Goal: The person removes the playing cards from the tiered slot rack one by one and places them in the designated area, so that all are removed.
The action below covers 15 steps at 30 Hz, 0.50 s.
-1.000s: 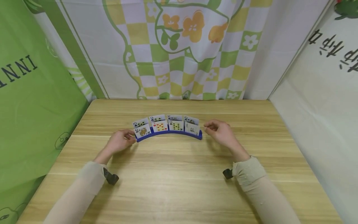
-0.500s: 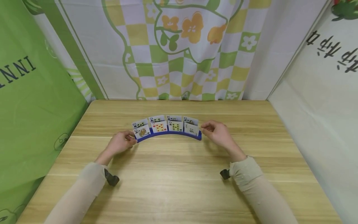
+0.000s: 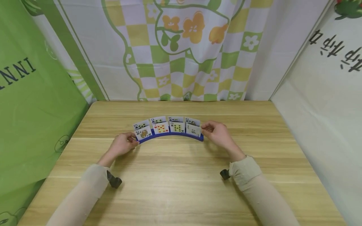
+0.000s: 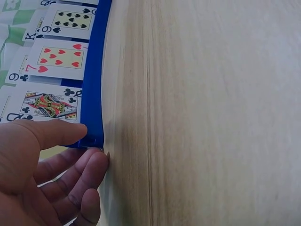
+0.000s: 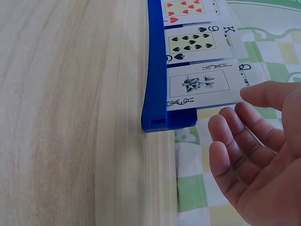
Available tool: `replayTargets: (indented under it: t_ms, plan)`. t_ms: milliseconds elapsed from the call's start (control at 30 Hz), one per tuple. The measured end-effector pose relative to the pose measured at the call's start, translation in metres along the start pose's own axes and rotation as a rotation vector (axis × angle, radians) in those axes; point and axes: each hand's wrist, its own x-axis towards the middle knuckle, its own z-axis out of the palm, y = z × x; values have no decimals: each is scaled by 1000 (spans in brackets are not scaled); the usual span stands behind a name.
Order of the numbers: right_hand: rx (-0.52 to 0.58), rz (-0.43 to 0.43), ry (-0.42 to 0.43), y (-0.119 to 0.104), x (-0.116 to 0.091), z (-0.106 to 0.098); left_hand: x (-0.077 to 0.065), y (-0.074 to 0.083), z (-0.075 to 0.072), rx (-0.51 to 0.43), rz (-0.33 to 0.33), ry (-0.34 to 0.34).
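A curved blue playing-card holder (image 3: pixel 169 134) stands on the table with two rows of upright cards. My left hand (image 3: pixel 122 144) pinches the holder's left end, thumb in front and fingers behind and below, beside the queen of clubs (image 4: pixel 49 103). At the other end, my right hand (image 3: pixel 216 135) is at the joker card (image 5: pixel 202 84). Its thumb tip overlaps that card's upper outer corner, while the loosely bent fingers lie just outside the card's edge. The seven of hearts (image 3: pixel 161 128) and nine of spades (image 3: pixel 177 127) fill the front middle.
A wooden table (image 3: pixel 175 188) spreads under both forearms. Behind it hangs a checkered, flowered curtain (image 3: pixel 195 69). A green cloth (image 3: pixel 34 103) borders the left side and a white one (image 3: pixel 319 110) the right. Black wrist cameras sit at both cuffs.
My right hand has moved left, from beside the holder to the joker card's edge. The left hand keeps its grip, and the holder with its cards has stayed in place.
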Motion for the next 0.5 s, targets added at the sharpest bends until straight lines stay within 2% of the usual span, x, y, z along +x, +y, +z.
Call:
replayTargets:
  t_ms: [500]
  plan:
    - [-28, -2, 30, 1, 5, 5, 1, -2, 3, 7, 4, 23]
